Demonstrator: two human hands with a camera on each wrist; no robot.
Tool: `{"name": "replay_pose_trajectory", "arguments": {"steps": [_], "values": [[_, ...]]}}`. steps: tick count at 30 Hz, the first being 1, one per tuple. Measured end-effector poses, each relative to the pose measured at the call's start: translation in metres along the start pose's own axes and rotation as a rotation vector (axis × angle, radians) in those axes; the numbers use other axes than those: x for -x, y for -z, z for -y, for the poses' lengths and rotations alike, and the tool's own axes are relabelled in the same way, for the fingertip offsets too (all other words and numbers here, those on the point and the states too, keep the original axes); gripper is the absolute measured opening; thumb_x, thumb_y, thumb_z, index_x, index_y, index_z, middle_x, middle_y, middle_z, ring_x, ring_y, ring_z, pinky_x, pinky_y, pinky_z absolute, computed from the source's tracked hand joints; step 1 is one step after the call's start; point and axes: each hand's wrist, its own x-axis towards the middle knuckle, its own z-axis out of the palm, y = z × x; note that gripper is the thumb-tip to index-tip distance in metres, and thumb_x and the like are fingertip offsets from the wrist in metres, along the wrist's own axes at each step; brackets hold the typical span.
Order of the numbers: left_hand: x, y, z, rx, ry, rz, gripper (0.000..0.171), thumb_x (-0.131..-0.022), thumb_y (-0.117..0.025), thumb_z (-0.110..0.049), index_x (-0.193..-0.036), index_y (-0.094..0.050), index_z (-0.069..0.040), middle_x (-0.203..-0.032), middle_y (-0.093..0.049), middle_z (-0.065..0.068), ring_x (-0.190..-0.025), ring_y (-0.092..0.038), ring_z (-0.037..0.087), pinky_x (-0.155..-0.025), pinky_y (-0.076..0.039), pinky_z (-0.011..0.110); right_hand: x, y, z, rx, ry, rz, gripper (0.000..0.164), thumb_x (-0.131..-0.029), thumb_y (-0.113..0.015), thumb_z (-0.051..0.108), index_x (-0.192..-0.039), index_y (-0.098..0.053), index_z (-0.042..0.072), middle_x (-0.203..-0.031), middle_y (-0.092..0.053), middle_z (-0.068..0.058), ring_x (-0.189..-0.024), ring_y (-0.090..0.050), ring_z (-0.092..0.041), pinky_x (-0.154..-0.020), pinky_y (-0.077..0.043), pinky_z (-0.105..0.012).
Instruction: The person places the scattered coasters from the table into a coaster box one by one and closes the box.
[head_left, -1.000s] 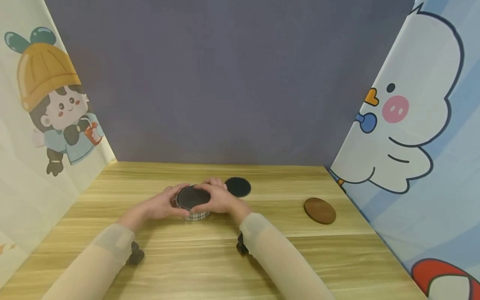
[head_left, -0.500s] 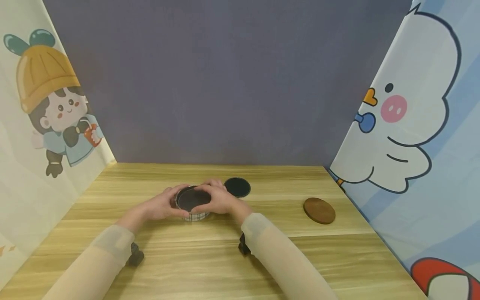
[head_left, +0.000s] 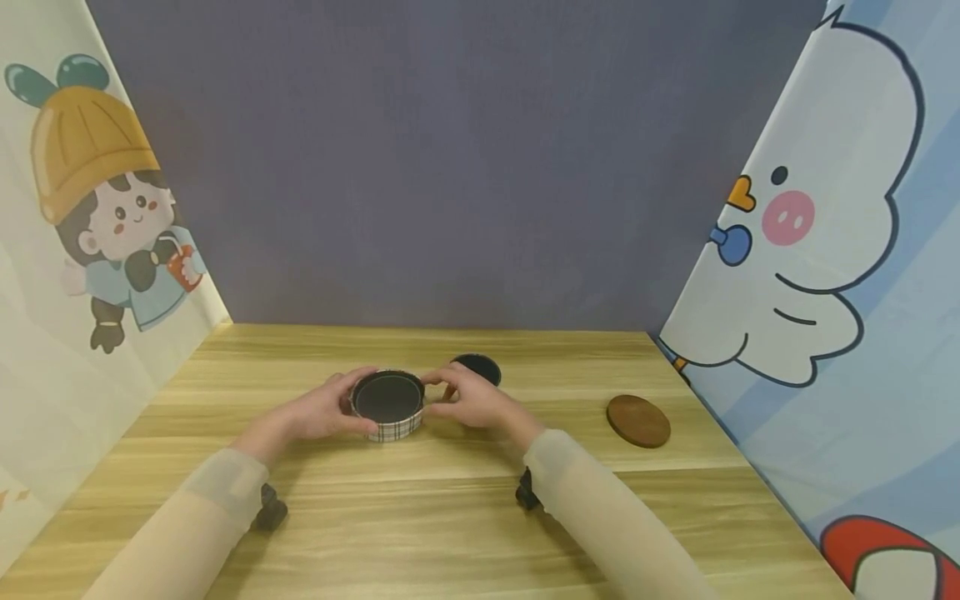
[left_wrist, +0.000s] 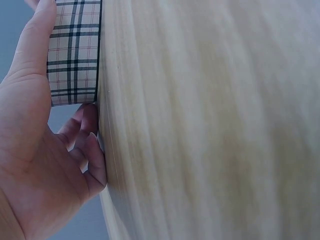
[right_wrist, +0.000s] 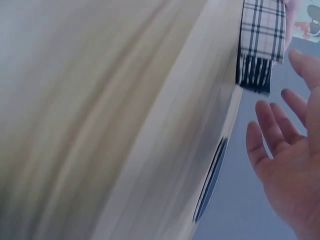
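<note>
A round plaid-sided coaster holder [head_left: 388, 431] stands on the table, with a dark disc showing inside its top rim. My left hand [head_left: 330, 408] grips its left side, thumb at the front and fingers around the back. The left wrist view shows the thumb along the plaid wall [left_wrist: 75, 55]. To the right, my right hand [head_left: 476, 398] is off the holder, fingers spread and relaxed, fingertips close to the rim. In the right wrist view, dark layered edges [right_wrist: 254, 72] of a stack show through a gap in the plaid side.
A black round coaster [head_left: 482, 367] lies flat behind the right hand, partly covered by it. Farther right lies a brown round coaster [head_left: 639, 421]. A dark grey panel [head_left: 450, 167] rises at the table's back edge, with printed cloth walls on both sides.
My right hand has let go of the coaster holder and moved right, now overlapping the black coaster. My left hand and the holder have stayed in place.
</note>
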Motion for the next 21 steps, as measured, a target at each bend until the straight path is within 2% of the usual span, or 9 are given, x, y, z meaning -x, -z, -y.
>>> {"name": "replay_pose_trajectory", "arguments": {"steps": [2, 10, 18, 21], "values": [[0.000, 0.000, 0.000, -0.013, 0.000, -0.003, 0.112, -0.090, -0.092, -0.045, -0.175, -0.025, -0.013, -0.143, -0.043, 0.027, -0.128, -0.058, 0.042, -0.115, -0.045, 0.071, 0.008, 0.005, -0.004, 0.010, 0.006, 0.002, 0.055, -0.105, -0.077, 0.039, -0.154, -0.063, 0.018, -0.146, -0.062, -0.007, -0.113, -0.068, -0.018, -0.097, -0.059, -0.038], [0.000, 0.000, 0.000, -0.026, 0.000, -0.004, 0.113, -0.090, -0.092, -0.046, -0.175, -0.024, -0.014, -0.144, -0.044, 0.028, -0.130, -0.058, 0.043, -0.115, -0.045, 0.071, 0.040, 0.024, -0.025, 0.014, -0.020, 0.012, 0.046, -0.106, -0.076, 0.031, -0.147, -0.068, 0.011, -0.143, -0.067, -0.006, -0.113, -0.068, -0.020, -0.100, -0.059, -0.042], [0.000, 0.000, 0.000, -0.021, 0.006, -0.006, 0.113, -0.089, -0.092, -0.046, -0.175, -0.025, -0.015, -0.145, -0.043, 0.029, -0.131, -0.058, 0.045, -0.116, -0.044, 0.074, 0.066, 0.040, -0.050, 0.025, -0.055, 0.012, 0.042, -0.106, -0.076, 0.031, -0.144, -0.070, 0.012, -0.136, -0.073, -0.006, -0.108, -0.068, -0.015, -0.092, -0.059, -0.036], [0.000, 0.000, 0.000, -0.018, 0.005, -0.002, 0.113, -0.090, -0.092, -0.045, -0.175, -0.024, -0.014, -0.145, -0.043, 0.029, -0.131, -0.058, 0.044, -0.116, -0.044, 0.073, 0.074, 0.044, -0.059, 0.029, -0.065, 0.003, 0.040, -0.106, -0.076, 0.031, -0.141, -0.072, 0.013, -0.133, -0.074, -0.006, -0.106, -0.068, -0.015, -0.092, -0.060, -0.037]]}}
